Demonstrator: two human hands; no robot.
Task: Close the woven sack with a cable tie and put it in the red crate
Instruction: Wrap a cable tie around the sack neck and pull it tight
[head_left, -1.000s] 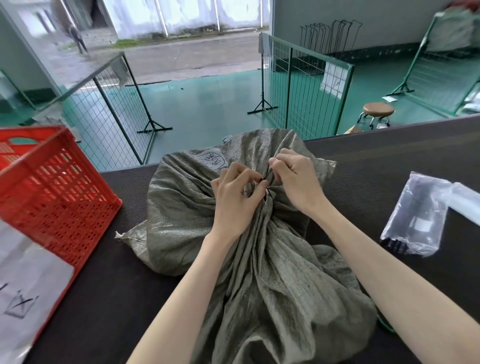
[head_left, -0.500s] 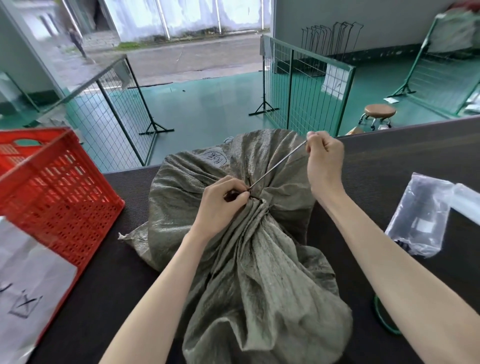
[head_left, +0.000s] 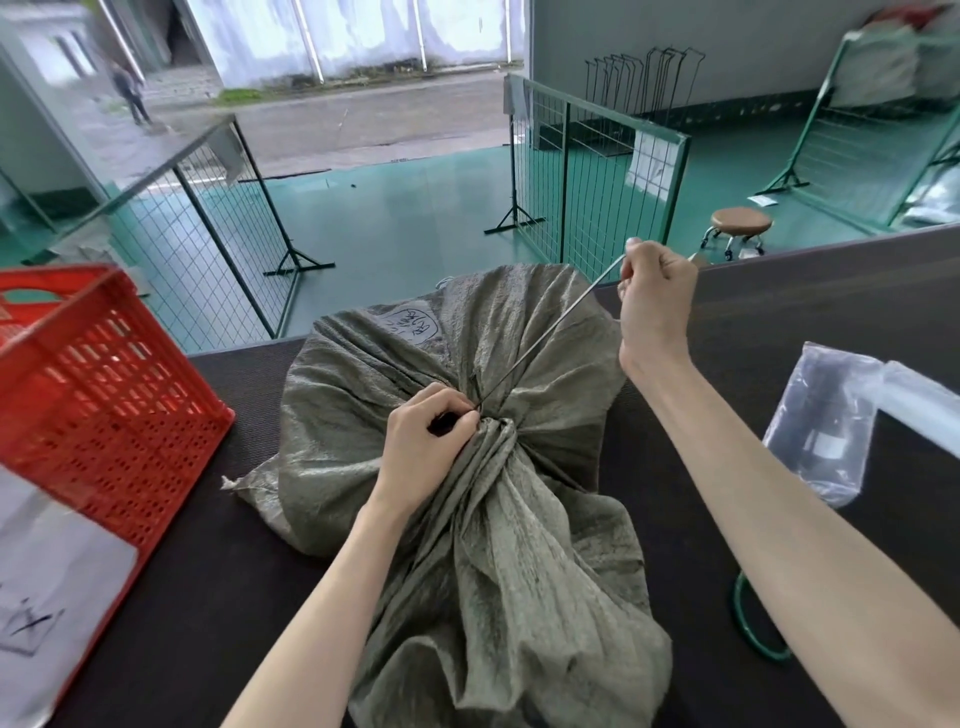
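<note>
A grey-green woven sack (head_left: 363, 415) lies on the dark table (head_left: 810, 322), its neck gathered in the middle. My left hand (head_left: 426, 447) pinches the bunched neck where a cable tie (head_left: 545, 338) wraps it. The tie's free tail runs up and to the right, drawn taut, into my right hand (head_left: 655, 296), which is fisted on its end above the sack's far side. The red crate (head_left: 98, 410) stands at the table's left edge, with a white paper sheet on its near side.
A clear plastic bag (head_left: 826, 421) lies on the table at the right. A green ring (head_left: 753, 629) shows beside my right forearm. Beyond the table's far edge are green mesh fence panels (head_left: 597, 171), a round stool (head_left: 740, 223) and green floor.
My right hand has pulled the tie's tail up and right away from the neck, tightening the loop. The left hand stays pinched on the gathered neck.
</note>
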